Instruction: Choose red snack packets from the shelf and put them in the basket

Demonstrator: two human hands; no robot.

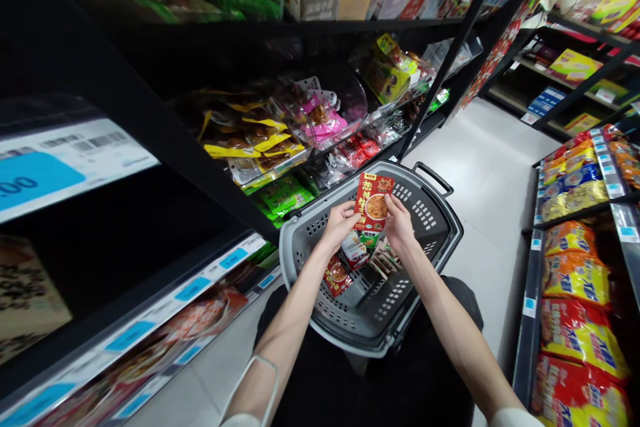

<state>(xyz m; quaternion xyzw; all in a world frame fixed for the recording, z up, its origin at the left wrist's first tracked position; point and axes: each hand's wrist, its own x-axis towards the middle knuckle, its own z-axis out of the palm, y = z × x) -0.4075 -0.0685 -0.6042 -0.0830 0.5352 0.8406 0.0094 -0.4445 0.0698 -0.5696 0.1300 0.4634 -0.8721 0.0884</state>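
Hands meet over our grey basket [440,240]: left hand [340,223] and right hand [400,223] each pinch a side edge of the red snack packet [373,201]. We judge it light, crinkly, slippery; edges grip best.

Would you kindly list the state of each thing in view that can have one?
Red packet: upright, held above the basket by both hands.
Left hand: grip shut on the packet's left edge.
Right hand: grip shut on its right edge.
Grey basket: partly filled with small packets, handle folded down.
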